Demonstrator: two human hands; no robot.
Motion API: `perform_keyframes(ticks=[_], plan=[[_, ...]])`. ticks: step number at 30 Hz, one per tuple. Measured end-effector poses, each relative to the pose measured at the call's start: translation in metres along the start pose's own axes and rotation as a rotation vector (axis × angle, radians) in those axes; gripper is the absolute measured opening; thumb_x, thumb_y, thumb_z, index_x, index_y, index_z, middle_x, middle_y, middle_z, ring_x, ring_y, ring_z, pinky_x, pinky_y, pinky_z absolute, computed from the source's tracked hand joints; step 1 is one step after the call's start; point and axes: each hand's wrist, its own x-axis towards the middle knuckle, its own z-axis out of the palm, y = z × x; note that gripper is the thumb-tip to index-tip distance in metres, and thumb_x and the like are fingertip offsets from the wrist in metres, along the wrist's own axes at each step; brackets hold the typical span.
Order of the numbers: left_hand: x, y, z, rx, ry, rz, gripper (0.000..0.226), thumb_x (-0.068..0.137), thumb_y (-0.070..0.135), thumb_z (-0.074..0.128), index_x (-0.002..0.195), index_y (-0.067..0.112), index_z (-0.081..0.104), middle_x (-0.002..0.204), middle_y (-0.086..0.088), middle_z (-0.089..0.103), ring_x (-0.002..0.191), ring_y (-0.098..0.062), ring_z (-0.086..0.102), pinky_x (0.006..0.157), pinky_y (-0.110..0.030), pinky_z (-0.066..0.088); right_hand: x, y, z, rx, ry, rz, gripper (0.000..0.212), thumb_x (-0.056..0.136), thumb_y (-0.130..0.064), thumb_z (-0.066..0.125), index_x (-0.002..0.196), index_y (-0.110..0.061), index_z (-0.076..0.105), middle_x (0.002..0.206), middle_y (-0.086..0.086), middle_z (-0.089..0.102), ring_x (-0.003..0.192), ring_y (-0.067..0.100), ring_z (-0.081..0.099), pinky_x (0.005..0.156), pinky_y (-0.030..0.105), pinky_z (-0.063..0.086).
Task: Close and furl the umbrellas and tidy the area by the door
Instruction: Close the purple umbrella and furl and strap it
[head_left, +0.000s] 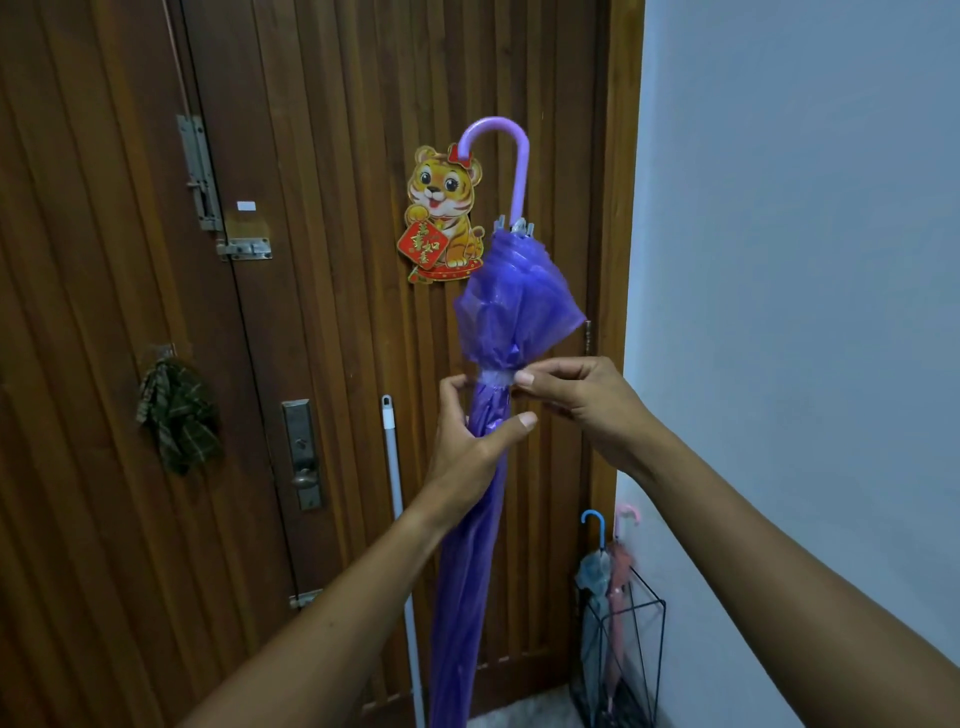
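Both hands work the purple umbrella (483, 467): left hand (467, 441) clasps the folds, right hand (576, 400) pinches its strap (496, 376). 2 furled umbrellas (605, 587) already sit in the stand (652, 649).

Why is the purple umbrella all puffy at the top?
The purple umbrella bulges above its strap because the fabric there isn't rolled tight. The left hand grips it while the right hand pinches the strap.

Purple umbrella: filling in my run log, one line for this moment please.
step: fastening strap | purple umbrella: furled, handle up | left hand: gripping canopy | right hand: at strap
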Motion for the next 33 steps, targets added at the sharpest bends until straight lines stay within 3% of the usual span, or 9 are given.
perform_keyframes(ticks=[2, 5, 8, 10, 15, 20, 22, 26, 33], plan=[[0.002, 0.000, -0.004, -0.012, -0.056, 0.015, 0.055, 0.082, 0.036, 0.075, 0.123, 0.030, 0.038, 0.100, -0.005, 0.067, 0.081, -0.021, 0.068, 0.073, -0.031, 0.056, 0.000, 0.000, -0.001, 0.031, 0.028, 0.023, 0.027, 0.086, -0.017, 0.076, 0.105, 0.002, 0.076, 0.098, 0.011, 0.078, 0.092, 0.014, 0.073, 0.075, 0.017, 0.054], [0.006, 0.006, -0.005, -0.168, -0.120, -0.007, 0.030, 0.093, 0.021, 0.068, 0.111, 0.021, 0.044, 0.077, -0.003, 0.060, 0.055, -0.022, 0.059, 0.052, -0.029, 0.050, 0.001, -0.001, 0.001, 0.102, 0.043, 0.074, 0.027, 0.081, -0.018, 0.079, 0.102, 0.000, 0.077, 0.092, 0.008, 0.078, 0.085, 0.013, 0.072, 0.074, 0.020, 0.051], [0.009, 0.008, -0.006, -0.200, -0.076, 0.025, 0.016, 0.092, 0.016, 0.069, 0.102, 0.011, 0.057, 0.087, -0.010, 0.065, 0.072, -0.030, 0.068, 0.062, -0.030, 0.055, 0.004, 0.002, 0.001, 0.149, 0.052, 0.158, 0.039, 0.069, -0.029, 0.084, 0.100, -0.006, 0.079, 0.107, 0.015, 0.077, 0.099, 0.025, 0.070, 0.088, 0.034, 0.042], [0.009, 0.007, -0.008, -0.131, -0.042, 0.058, 0.013, 0.092, 0.018, 0.069, 0.100, 0.009, 0.064, 0.088, -0.008, 0.067, 0.077, -0.023, 0.066, 0.068, -0.030, 0.053, 0.005, 0.003, -0.001, 0.150, 0.026, 0.179, 0.043, 0.067, -0.033, 0.085, 0.102, -0.009, 0.080, 0.110, 0.017, 0.076, 0.103, 0.028, 0.069, 0.086, 0.035, 0.040], [0.005, 0.009, -0.012, -0.106, -0.004, 0.002, 0.026, 0.093, 0.023, 0.068, 0.117, 0.015, 0.071, 0.089, -0.007, 0.076, 0.071, -0.016, 0.070, 0.064, -0.025, 0.055, 0.003, 0.000, -0.004, 0.077, -0.030, 0.193, 0.041, 0.073, -0.039, 0.080, 0.108, -0.016, 0.079, 0.109, 0.008, 0.077, 0.112, 0.027, 0.070, 0.094, 0.039, 0.042], [0.000, 0.014, -0.007, -0.115, -0.008, 0.024, 0.039, 0.091, 0.021, 0.070, 0.129, 0.026, 0.063, 0.100, 0.003, 0.078, 0.087, -0.015, 0.074, 0.072, -0.021, 0.056, 0.003, 0.002, -0.003, 0.071, -0.001, 0.207, 0.041, 0.073, -0.037, 0.083, 0.106, -0.014, 0.079, 0.107, 0.004, 0.078, 0.105, 0.022, 0.073, 0.105, 0.046, 0.043], [-0.001, 0.015, -0.005, -0.131, -0.011, 0.040, 0.042, 0.091, 0.019, 0.070, 0.129, 0.033, 0.058, 0.104, 0.010, 0.076, 0.095, -0.013, 0.073, 0.074, -0.019, 0.056, 0.003, 0.003, -0.003, 0.091, 0.013, 0.211, 0.039, 0.077, -0.031, 0.082, 0.108, -0.008, 0.077, 0.104, 0.005, 0.078, 0.099, 0.020, 0.074, 0.097, 0.040, 0.049], [-0.002, 0.015, -0.003, -0.141, -0.022, 0.043, 0.045, 0.092, 0.016, 0.069, 0.136, 0.019, 0.058, 0.105, 0.011, 0.076, 0.095, -0.010, 0.073, 0.074, -0.016, 0.054, -0.001, 0.000, -0.003, 0.101, 0.017, 0.196, 0.034, 0.083, -0.024, 0.079, 0.109, -0.002, 0.074, 0.093, 0.003, 0.078, 0.079, 0.010, 0.074, 0.068, 0.023, 0.048], [-0.003, 0.012, -0.002, -0.086, -0.066, 0.058, 0.042, 0.094, 0.015, 0.066, 0.135, 0.015, 0.060, 0.109, 0.006, 0.075, 0.097, -0.008, 0.072, 0.077, -0.016, 0.054, -0.003, 0.004, -0.008, 0.014, 0.019, 0.166, 0.019, 0.081, -0.027, 0.080, 0.093, -0.013, 0.075, 0.091, -0.001, 0.078, 0.084, 0.012, 0.074, 0.075, 0.028, 0.055]])
